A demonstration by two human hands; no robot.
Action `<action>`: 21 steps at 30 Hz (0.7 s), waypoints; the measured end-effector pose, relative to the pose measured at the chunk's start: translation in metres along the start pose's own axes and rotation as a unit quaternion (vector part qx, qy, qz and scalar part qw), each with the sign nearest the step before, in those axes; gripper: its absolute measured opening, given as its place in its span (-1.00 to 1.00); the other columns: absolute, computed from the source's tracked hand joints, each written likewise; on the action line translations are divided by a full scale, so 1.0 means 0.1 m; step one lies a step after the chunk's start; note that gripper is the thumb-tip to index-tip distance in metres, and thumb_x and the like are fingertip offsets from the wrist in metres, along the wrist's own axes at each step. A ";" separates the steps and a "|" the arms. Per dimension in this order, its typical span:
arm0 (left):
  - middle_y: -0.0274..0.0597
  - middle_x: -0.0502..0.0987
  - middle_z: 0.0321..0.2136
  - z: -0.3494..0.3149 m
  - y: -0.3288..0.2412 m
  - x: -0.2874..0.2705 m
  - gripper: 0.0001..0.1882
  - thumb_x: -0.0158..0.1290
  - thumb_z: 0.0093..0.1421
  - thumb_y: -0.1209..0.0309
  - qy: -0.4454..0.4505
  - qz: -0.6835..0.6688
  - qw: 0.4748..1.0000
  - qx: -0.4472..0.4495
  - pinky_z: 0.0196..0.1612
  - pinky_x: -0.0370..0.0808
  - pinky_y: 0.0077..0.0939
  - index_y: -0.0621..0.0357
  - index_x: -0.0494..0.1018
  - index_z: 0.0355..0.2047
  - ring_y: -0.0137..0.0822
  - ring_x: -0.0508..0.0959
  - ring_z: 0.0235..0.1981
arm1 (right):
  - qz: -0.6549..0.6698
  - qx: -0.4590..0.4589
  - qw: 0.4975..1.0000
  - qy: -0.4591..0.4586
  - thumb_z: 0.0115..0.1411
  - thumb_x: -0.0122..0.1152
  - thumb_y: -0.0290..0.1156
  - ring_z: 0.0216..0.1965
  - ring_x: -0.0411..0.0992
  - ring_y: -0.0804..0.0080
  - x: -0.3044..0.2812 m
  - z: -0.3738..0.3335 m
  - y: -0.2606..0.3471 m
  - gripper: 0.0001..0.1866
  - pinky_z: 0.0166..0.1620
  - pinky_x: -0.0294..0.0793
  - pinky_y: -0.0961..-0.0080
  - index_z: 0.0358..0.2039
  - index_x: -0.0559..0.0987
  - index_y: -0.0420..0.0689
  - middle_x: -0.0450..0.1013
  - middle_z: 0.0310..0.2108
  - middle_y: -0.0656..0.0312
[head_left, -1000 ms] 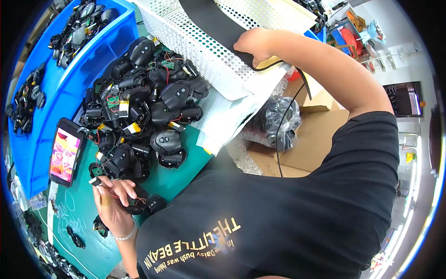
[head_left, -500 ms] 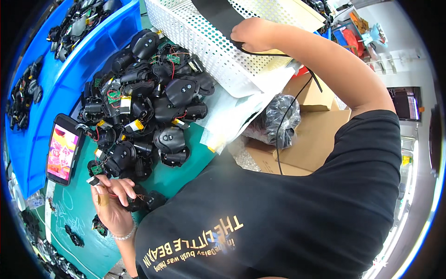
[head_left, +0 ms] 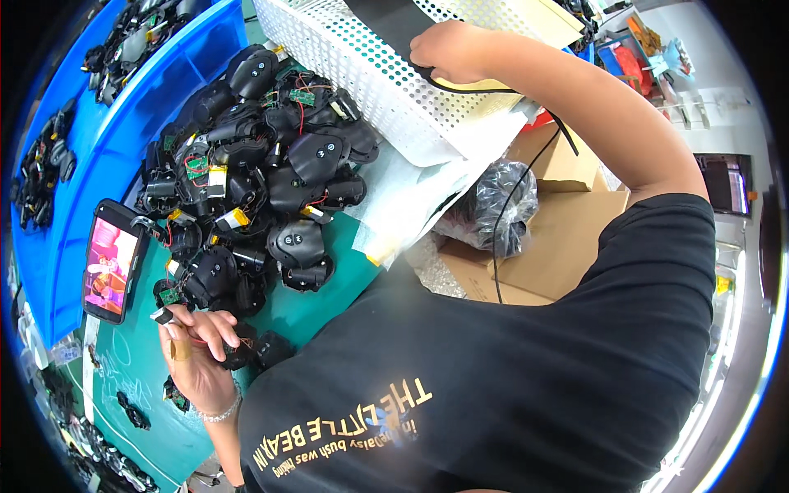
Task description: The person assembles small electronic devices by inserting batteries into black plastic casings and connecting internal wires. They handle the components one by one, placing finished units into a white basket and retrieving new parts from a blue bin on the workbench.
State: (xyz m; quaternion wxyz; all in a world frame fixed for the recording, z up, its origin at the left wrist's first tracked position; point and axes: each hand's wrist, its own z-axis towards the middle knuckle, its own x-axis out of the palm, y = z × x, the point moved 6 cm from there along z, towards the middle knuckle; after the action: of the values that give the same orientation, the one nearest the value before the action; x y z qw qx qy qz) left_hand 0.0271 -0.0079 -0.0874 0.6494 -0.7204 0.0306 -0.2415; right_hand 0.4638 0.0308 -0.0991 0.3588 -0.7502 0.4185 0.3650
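My left hand (head_left: 201, 361) is at the near left of the table, thumb and finger pinched on a small silver battery pack (head_left: 164, 315). A tan strip of tape wraps one of its digits. Under its fingers lies a black plastic device (head_left: 261, 352) with thin red wires showing. My right hand (head_left: 452, 51) reaches far forward, closed on the end of a wide flat black strip (head_left: 393, 25) over the white perforated basket (head_left: 403, 123). A big pile of opened black devices (head_left: 246, 189), with green circuit boards and silver-yellow batteries, covers the table between my hands.
A phone (head_left: 113, 261) playing a picture leans at the blue bin (head_left: 90, 189), which holds more black parts. White sheeting (head_left: 394, 205) lies under the basket. Beyond it are cardboard boxes (head_left: 567, 234), a plastic-wrapped bundle (head_left: 503, 205) and a hanging black cable (head_left: 499, 226).
Both hands keep their grips and nearly the same places. The view has shifted slightly, and the picture on the phone is different.
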 end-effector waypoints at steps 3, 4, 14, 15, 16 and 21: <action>-0.31 0.22 -0.79 -0.02 -0.01 0.01 -0.74 -0.36 0.40 0.24 -0.001 0.006 1.000 0.004 -0.27 0.39 -0.34 0.15 0.20 -0.30 -0.36 0.36 -0.67 | -0.022 0.005 1.000 -0.006 -0.05 0.11 -0.48 -0.26 0.40 0.11 0.06 0.06 -0.05 -0.89 -0.21 0.38 0.22 -0.55 0.37 -0.19 0.37 -0.42 0.12; -0.31 0.22 -0.79 -0.03 -0.01 0.00 -0.74 -0.37 0.40 0.24 -0.003 0.007 1.000 0.004 -0.26 0.39 -0.34 0.15 0.20 -0.30 -0.36 0.36 -0.67 | 0.007 0.027 1.000 -0.008 -0.05 0.09 -0.49 -0.28 0.40 0.11 0.01 0.06 -0.05 -0.91 -0.23 0.36 0.22 -0.55 0.37 -0.18 0.37 -0.44 0.12; -0.32 0.22 -0.79 -0.06 -0.01 0.00 -0.72 -0.35 0.39 0.20 0.004 -0.001 1.000 0.002 -0.25 0.39 -0.34 0.15 0.19 -0.29 -0.37 0.37 -0.66 | 0.322 0.228 0.915 -0.079 0.03 0.14 -0.46 -0.37 0.48 0.31 0.02 -0.01 -0.64 -0.79 -0.29 0.45 0.38 -0.28 0.51 -0.22 0.51 -0.43 0.14; -0.32 0.22 -0.79 -0.07 -0.02 -0.01 -0.72 -0.35 0.39 0.20 0.000 -0.004 1.000 0.001 -0.25 0.39 -0.35 0.15 0.19 -0.28 -0.36 0.37 -0.66 | 0.380 0.226 0.891 -0.103 0.01 0.15 -0.49 -0.40 0.48 0.33 -0.01 0.04 -0.68 -0.78 -0.32 0.45 0.40 -0.28 0.50 -0.22 0.51 -0.43 0.13; -0.31 0.22 -0.79 -0.09 -0.02 -0.03 -0.72 -0.35 0.39 0.20 -0.006 -0.008 1.000 0.001 -0.25 0.39 -0.35 0.15 0.19 -0.28 -0.36 0.37 -0.66 | 0.435 0.221 0.864 -0.124 -0.01 0.15 -0.51 -0.42 0.47 0.35 -0.06 0.07 -0.71 -0.76 -0.34 0.46 0.42 -0.27 0.49 -0.21 0.51 -0.43 0.12; -0.30 0.25 -0.78 -0.08 0.03 -0.08 -0.69 -0.31 0.38 0.20 -0.018 -0.019 0.999 -0.032 -0.24 0.43 -0.29 0.20 0.25 -0.28 -0.29 0.43 -0.62 | 0.596 0.167 0.747 -0.243 0.00 0.34 -0.30 -0.28 0.44 0.23 -0.21 -0.07 -1.11 -0.54 0.06 0.31 0.00 -0.07 0.42 -0.03 0.50 -0.42 0.14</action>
State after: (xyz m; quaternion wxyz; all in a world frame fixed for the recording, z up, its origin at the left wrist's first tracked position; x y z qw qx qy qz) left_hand 0.0178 -0.0133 -0.0921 0.6220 -0.7452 0.0126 -0.2401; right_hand 0.5565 0.0763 -0.0520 0.2778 -0.1627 0.7335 0.5986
